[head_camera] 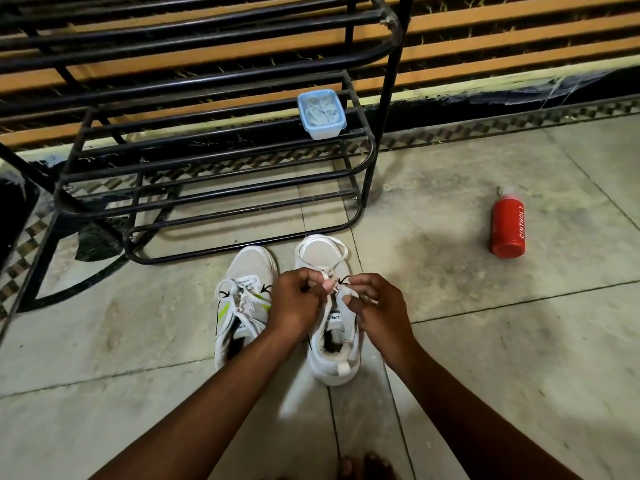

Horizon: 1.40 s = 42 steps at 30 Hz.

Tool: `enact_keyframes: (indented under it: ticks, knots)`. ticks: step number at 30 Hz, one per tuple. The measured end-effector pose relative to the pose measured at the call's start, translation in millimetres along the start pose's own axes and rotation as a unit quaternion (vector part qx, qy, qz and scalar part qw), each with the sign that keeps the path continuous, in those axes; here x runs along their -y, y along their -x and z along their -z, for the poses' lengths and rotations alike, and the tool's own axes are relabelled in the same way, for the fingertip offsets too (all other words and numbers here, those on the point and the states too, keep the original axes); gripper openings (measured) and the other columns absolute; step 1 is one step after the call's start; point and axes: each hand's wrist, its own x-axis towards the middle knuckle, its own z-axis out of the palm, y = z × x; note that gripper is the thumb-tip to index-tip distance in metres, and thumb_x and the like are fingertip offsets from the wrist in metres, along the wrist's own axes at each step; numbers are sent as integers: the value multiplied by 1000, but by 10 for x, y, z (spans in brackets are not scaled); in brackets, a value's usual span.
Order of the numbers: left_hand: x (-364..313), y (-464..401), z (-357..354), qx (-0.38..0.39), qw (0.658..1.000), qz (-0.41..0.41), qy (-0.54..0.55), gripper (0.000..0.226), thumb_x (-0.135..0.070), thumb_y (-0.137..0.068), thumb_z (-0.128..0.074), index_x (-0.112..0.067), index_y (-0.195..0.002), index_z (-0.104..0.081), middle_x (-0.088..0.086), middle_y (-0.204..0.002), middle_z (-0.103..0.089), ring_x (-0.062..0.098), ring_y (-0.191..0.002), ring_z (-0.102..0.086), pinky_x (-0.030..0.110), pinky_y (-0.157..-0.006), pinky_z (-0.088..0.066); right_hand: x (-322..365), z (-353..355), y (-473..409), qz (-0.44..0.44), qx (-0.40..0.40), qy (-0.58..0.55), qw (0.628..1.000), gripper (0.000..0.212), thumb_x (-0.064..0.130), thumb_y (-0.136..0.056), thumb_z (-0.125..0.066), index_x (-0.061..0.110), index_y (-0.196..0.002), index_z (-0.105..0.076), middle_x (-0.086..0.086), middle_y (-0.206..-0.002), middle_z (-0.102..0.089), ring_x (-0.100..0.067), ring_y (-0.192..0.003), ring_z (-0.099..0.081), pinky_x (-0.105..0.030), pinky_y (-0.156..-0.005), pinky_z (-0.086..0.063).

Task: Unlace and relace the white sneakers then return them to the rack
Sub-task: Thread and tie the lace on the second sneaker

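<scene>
2 white sneakers stand side by side on the tiled floor [485,341] in the lower middle of the frame, toes pointing toward the black metal rack [214,161] just beyond them. The left sneaker [242,306], with green and black marks on its side, sits partly behind the left forearm and shows white lacing over its tongue. The right sneaker [332,341] is directly under both hands, its heel tab toward the bottom of the frame.

The left hand [298,303] has its fingers curled and pinched together on the white lace [322,252] above the right sneaker's tongue. The right hand [377,306] faces it from the other side, thumb and forefinger clamped on the lace close to the eyelets. The 2 hands nearly meet over the middle of the shoe. From between them a long loop of lace runs forward and lies over the toe of the right sneaker.

On a lower shelf of the rack, in the upper middle of the frame, rests a small clear plastic box with a blue lid [321,114]; its contents are too blurred to name. A red bottle [508,225] with white lettering lies on its side on the floor at the right, well apart from the shoes. Bare toes [367,467] show at the bottom edge of the frame.
</scene>
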Motion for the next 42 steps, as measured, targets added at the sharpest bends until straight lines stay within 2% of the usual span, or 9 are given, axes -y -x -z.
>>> enact_keyframes:
  ticks: [5,9,13,17,21,26,33,38,42]
  knots:
    - [-1,2,-37,-11,1000,1,2,14,-4,-90,-77,-8,-77,-73,4,-69,-74,2,-52,-60,18,-56,-46,-25,11,1,3,7,-11,1000,30,-5,-80,-75,17,-100,-71,2,-90,-77,-9,-92,-73,-26,-79,-55]
    - [-8,2,-49,-16,1000,-8,-16,9,-3,-91,-76,0,-83,-75,12,-78,-77,1,-54,-63,18,-58,-47,-24,9,-6,17,10,3,1000,32,-8,-78,-75,12,-102,-70,4,-92,-77,-4,-91,-72,-15,-76,-52]
    - [8,-12,-25,-17,997,-30,-66,16,-12,-92,-77,-8,-77,-75,4,-70,-75,3,-53,-60,24,-62,-47,-32,5,-8,23,13,8,1000,32,-8,-79,-75,9,-104,-69,3,-94,-77,-5,-91,-73,-14,-75,-52]
    - [23,-44,-23,-26,983,-65,-170,14,-23,-90,-79,-17,-78,-74,-6,-70,-73,9,-68,-70,29,-70,-55,-55,4,-22,26,13,20,999,31,-5,-78,-76,13,-103,-69,3,-92,-77,-6,-92,-73,-15,-76,-52]
    - [-30,-14,-2,-4,969,-100,-227,21,-21,-90,-78,-23,-71,-68,-12,-63,-67,0,-61,-62,21,-63,-48,-57,12,-24,29,12,23,999,32,-5,-78,-76,13,-103,-70,6,-91,-77,-5,-91,-72,-15,-75,-52]
    - [-111,7,41,29,952,-138,-272,18,-12,-88,-75,-20,-72,-71,-10,-64,-69,1,-64,-67,17,-64,-49,-39,2,-15,24,9,22,999,31,-6,-78,-77,11,-102,-70,9,-89,-77,-1,-89,-72,-13,-73,-51]
    - [-50,-32,59,35,949,-155,-273,6,-11,-86,-79,-16,-87,-80,-8,-78,-76,3,-75,-72,17,-74,-54,-50,14,-51,1,25,50,998,22,19,-84,-78,29,-102,-70,11,-91,-78,-7,-93,-73,-44,-86,-59]
    - [-28,-44,11,28,945,-150,-288,13,-7,-86,-78,-19,-80,-76,-9,-74,-74,-3,-73,-69,10,-70,-47,-19,21,-28,-12,18,14,1000,14,19,-92,-67,29,-101,-72,0,-90,-78,-25,-86,-75,-56,-77,-61]
    - [-69,-47,-4,18,958,-115,-264,23,-5,-81,-82,-22,-71,-70,-13,-63,-67,-10,-59,-60,5,-60,-41,12,14,-38,-6,31,27,999,19,19,-88,-59,29,-95,-74,-1,-89,-77,-24,-87,-75,-57,-79,-60]
